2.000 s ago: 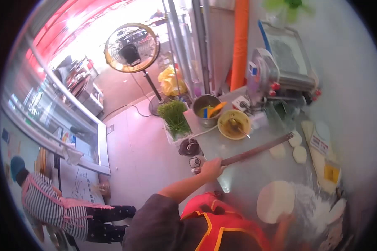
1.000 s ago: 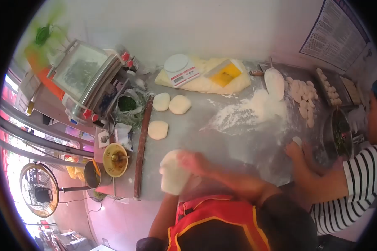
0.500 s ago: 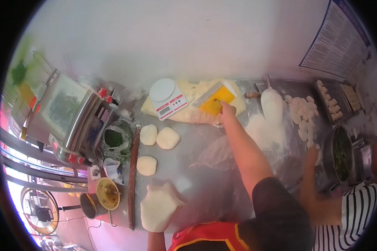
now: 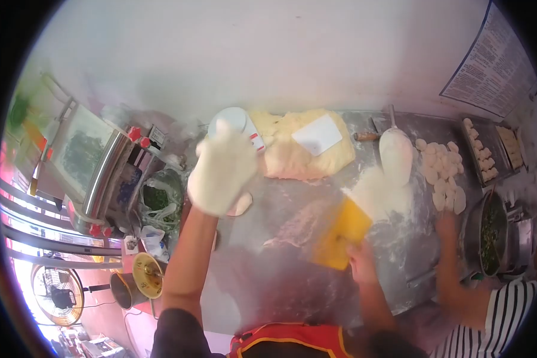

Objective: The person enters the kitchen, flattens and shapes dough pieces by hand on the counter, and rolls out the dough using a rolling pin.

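Observation:
My left hand is raised at the front of the white kitchen scale [image 4: 225, 117], holding a floppy piece of dough [image 4: 221, 176] that covers most of the hand and hides its fingers. The dough blocks part of the scale. My right hand [image 4: 362, 262] grips a yellow dough scraper [image 4: 343, 235], blurred, over the floured steel worktop [image 4: 274, 280]. Behind, a large slab of yellowish dough [image 4: 298, 164] carries a white rectangular sheet [image 4: 319, 136]. A small dough round [image 4: 240, 204] peeks out beside my left hand; other rounds are hidden.
A flour scoop [image 4: 395, 155] rests by loose flour [image 4: 373, 194]. On the right, a co-worker's hand [image 4: 446, 222] touches small dough pieces [image 4: 441, 164] near a pan of green filling [image 4: 491, 232]. Bagged greens [image 4: 158, 197] and a yellow bowl [image 4: 148, 275] stand left.
My left hand has risen with the dough from the table's front to the scale. My right hand has drawn the scraper off the dough slab, toward me and rightward, uncovering the white sheet.

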